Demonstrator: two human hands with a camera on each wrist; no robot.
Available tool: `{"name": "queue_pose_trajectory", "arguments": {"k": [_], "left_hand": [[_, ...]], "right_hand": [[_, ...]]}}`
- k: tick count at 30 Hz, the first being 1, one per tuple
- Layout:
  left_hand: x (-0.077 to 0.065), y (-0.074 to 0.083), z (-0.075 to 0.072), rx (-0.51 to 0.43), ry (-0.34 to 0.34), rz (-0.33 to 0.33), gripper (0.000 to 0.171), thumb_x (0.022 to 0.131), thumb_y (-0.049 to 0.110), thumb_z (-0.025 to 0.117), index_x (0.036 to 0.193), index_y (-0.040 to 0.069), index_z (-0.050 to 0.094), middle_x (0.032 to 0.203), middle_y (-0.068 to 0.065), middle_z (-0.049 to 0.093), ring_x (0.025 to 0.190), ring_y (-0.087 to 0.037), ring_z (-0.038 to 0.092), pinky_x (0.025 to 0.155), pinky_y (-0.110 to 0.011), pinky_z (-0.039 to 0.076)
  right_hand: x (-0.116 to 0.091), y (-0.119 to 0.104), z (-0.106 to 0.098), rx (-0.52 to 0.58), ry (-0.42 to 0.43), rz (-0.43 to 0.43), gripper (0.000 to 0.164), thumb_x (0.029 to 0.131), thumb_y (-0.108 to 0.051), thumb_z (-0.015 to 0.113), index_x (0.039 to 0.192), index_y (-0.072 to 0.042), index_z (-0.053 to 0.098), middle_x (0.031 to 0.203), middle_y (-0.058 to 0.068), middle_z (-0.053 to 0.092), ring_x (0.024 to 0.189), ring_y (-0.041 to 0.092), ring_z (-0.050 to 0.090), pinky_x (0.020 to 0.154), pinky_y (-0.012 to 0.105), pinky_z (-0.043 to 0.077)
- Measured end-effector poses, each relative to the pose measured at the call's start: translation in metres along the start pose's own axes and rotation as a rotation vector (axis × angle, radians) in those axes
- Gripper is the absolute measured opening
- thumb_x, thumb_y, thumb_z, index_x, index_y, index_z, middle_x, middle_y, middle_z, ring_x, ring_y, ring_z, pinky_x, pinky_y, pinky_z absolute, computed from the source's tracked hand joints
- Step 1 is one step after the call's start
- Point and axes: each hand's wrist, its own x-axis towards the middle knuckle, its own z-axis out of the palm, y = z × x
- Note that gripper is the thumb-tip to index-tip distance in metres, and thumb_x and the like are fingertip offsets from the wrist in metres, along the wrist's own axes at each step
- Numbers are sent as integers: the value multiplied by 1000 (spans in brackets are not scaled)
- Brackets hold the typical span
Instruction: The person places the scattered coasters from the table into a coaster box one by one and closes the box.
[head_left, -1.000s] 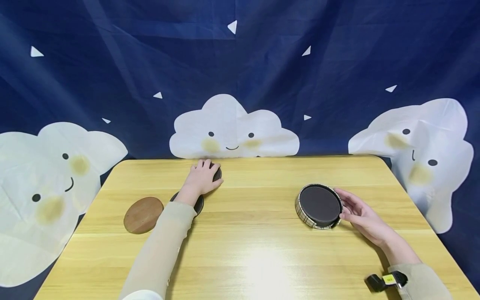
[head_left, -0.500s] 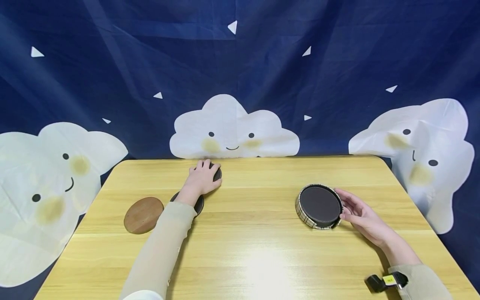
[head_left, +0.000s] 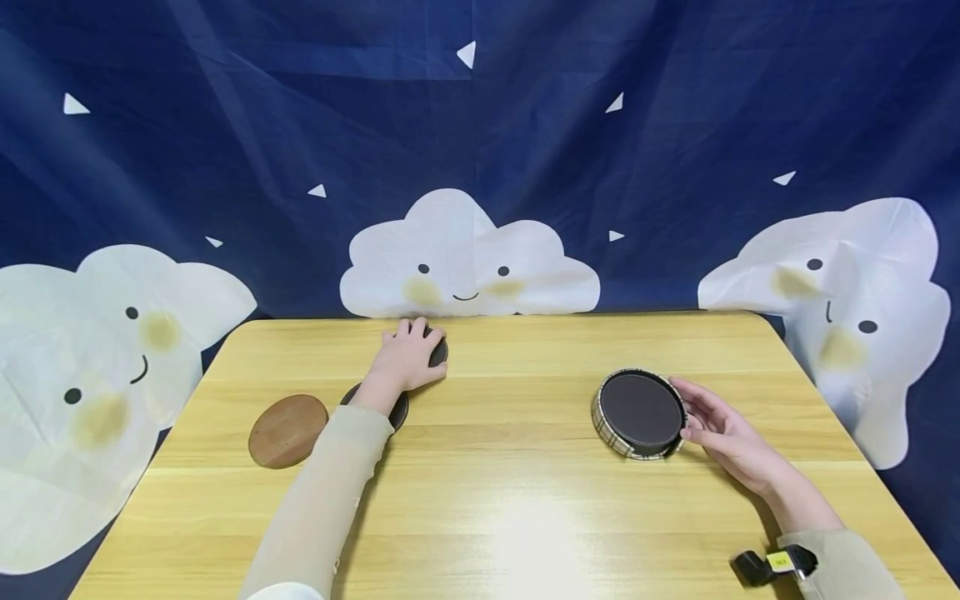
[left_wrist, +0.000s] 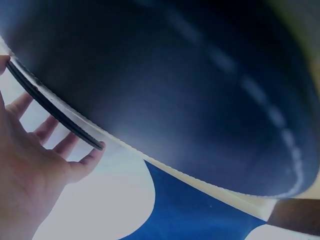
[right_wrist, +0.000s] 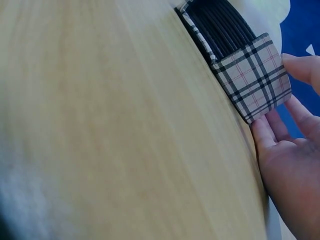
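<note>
Left hand [head_left: 405,360] grips a black round coaster [head_left: 438,353], upper centre-left; right hand [head_left: 722,429] cups the plaid coaster holder [right_wrist: 256,76], centre-right. Insufficient lift could drag the second coaster [head_left: 400,411] underneath.

On my head feed, the left sleeve [head_left: 322,492] is plain pale beige and close-fitting, with small raised bits along its inner edge and a rounded white piece [head_left: 287,592] at the bottom border. The right sleeve [head_left: 851,562] is the same beige, and at its cuff I can make out a stubby black device [head_left: 752,568] with a yellow label [head_left: 780,561], its print too small for me to read. Beyond both cuffs, I see the left hand [head_left: 405,358] and right hand [head_left: 720,425] bare, without gloves.
</note>
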Motion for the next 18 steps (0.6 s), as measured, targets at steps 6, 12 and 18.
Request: {"name": "queue_pose_trajectory", "arguments": {"k": [6, 12, 18], "left_hand": [[0, 8, 0, -1, 39, 56, 63, 92, 48, 63, 149, 22, 55, 155, -19, 44, 141, -44, 41, 105, -68, 40], [-1, 18, -4, -2, 50, 102, 62, 91, 46, 64, 148, 22, 56, 155, -18, 44, 141, -43, 41, 105, -69, 39], [-2, 30, -7, 14, 61, 143, 61, 92, 47, 64, 147, 23, 56, 154, -17, 45, 142, -43, 41, 104, -66, 40]], "right_hand": [[0, 0, 2, 12, -3, -7, 72, 97, 24, 41, 162, -7, 37, 154, -8, 55, 139, -1, 55, 113, 13, 43], [0, -1, 0, 4, -7, 1, 71, 98, 23, 41, 163, -5, 34, 155, -8, 54, 139, -1, 55, 113, 14, 43], [0, -3, 1, -1, 1, 9, 71, 99, 22, 42, 164, -5, 33, 155, -9, 54, 138, -1, 55, 112, 13, 43]]}}
